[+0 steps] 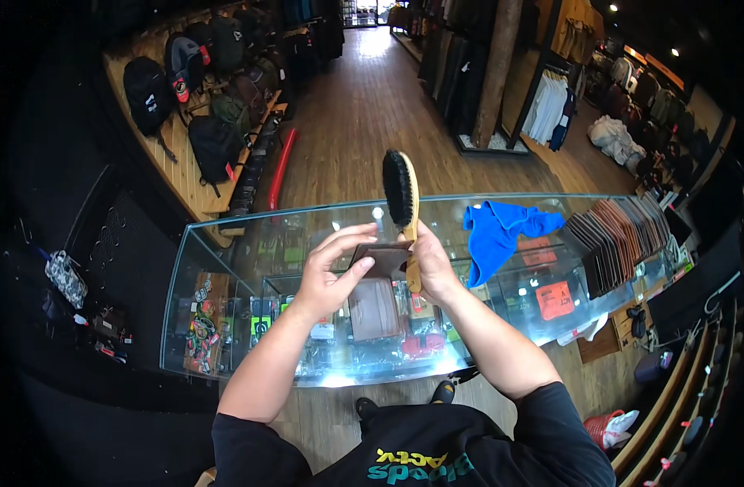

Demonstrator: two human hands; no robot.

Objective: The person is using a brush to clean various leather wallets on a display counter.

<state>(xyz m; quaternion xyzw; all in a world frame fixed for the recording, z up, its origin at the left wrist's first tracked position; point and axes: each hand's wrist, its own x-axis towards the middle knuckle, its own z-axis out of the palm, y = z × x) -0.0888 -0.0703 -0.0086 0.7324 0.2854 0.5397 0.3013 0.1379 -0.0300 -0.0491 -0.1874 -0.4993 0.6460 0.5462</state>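
Note:
A dark brown leather wallet [381,261] is held above a glass display counter by my left hand [327,276], thumb on its face and fingers behind. My right hand [434,264] is closed around the wooden handle of a brush [400,191], its black bristles upward and facing left. The right fingers are close to the wallet's right edge; whether they touch it I cannot tell. Just below the held wallet shows a brown leather panel [375,309] with slots. Whether it is part of the same wallet or a separate one on the glass is unclear.
On the glass counter [189,272] lies a crumpled blue cloth [502,235]. Brown and black wallets [623,239] stand in a row at its right end. Small goods and orange cards [554,300] show there too. Backpacks [148,96] hang beyond it on the left.

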